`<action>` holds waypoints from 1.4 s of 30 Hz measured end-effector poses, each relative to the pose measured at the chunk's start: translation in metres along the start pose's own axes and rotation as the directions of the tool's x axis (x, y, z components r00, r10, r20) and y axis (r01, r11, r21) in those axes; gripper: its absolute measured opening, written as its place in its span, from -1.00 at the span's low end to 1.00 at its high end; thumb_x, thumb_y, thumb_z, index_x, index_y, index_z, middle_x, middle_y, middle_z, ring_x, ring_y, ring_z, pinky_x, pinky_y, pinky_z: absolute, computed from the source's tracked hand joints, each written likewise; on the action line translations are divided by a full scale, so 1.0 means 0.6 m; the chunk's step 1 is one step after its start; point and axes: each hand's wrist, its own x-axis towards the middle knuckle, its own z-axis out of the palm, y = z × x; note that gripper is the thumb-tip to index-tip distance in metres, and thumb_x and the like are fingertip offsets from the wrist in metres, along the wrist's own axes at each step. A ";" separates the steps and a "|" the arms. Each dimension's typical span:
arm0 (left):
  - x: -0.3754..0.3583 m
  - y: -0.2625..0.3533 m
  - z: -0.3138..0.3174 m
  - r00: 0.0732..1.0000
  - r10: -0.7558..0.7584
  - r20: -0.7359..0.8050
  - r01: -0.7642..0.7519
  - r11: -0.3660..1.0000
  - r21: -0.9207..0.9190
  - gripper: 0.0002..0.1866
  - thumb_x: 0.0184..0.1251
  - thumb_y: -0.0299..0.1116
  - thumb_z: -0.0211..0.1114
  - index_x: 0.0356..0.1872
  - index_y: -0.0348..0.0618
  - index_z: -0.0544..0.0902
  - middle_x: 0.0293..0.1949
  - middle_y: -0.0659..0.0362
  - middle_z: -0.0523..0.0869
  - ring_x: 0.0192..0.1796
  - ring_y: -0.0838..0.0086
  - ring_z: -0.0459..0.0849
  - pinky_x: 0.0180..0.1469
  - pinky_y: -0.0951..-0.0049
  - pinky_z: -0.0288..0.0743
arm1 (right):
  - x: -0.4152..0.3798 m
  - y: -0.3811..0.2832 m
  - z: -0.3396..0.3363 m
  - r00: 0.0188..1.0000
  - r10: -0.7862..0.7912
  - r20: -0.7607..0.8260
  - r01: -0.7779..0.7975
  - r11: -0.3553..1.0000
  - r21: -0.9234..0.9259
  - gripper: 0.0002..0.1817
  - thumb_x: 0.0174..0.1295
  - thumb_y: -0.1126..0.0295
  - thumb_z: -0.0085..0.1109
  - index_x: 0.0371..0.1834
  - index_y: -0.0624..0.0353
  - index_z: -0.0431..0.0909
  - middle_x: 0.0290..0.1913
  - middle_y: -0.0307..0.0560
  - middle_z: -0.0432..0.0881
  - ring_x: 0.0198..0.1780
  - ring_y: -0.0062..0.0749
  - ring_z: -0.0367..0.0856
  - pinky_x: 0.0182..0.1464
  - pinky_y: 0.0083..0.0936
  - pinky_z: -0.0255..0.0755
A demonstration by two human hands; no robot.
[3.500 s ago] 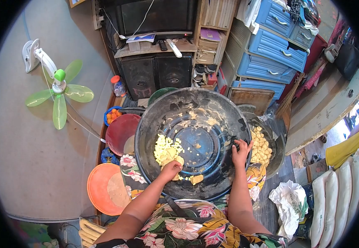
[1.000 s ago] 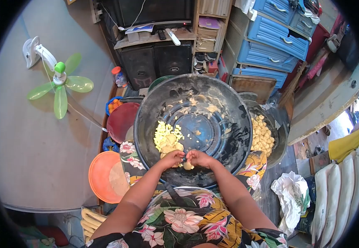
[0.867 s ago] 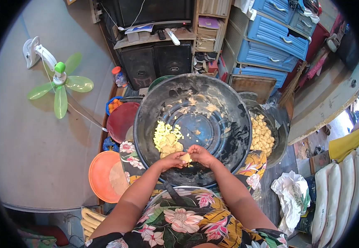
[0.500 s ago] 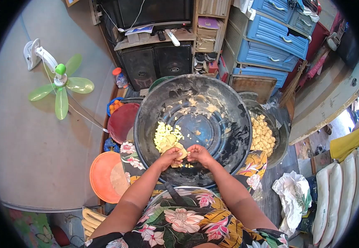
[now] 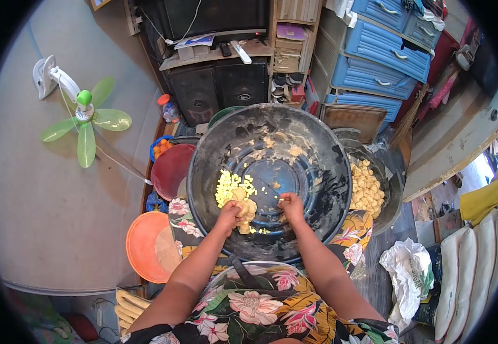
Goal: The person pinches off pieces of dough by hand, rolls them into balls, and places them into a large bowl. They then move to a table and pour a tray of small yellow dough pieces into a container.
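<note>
A large dark basin [image 5: 312, 135] sits in front of me, with dough smears over its inner wall. My left hand [image 5: 230, 218] is closed around a lump of pale dough [image 5: 248, 211] at the basin's near left. Just beyond the lump lies a heap of small yellow cubes [image 5: 225, 186], and a few loose cubes are scattered nearer to me. My right hand [image 5: 292, 208] is over the near middle of the basin, apart from the dough, its fingertips pinched with a small yellow piece [image 5: 281, 199] showing at them.
At right, a dark tub [image 5: 395, 200] holds many dough balls [image 5: 366, 186]. Left of the basin are a red bowl [image 5: 171, 166] and an orange basin [image 5: 146, 246]. A green-bladed fan [image 5: 85, 117] is at far left. A white plastic bag [image 5: 404, 275] lies at right.
My right hand has moved right and slightly away from me, off the dough. My left hand has shifted a little left and keeps hold of the lump.
</note>
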 end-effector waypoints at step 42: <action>-0.021 -0.002 0.026 0.966 0.146 0.215 -0.139 0.989 -0.047 -0.73 0.43 -0.20 -0.09 -0.02 -0.10 0.41 -0.24 0.24 0.51 -0.19 0.57 0.47 -0.14 0.54 0.39 | -0.087 -0.085 0.100 0.728 -0.288 0.622 0.592 0.722 -0.359 -0.79 0.13 0.20 0.14 -0.31 0.08 0.58 0.19 0.08 0.31 0.13 0.02 0.33 0.16 -0.25 0.20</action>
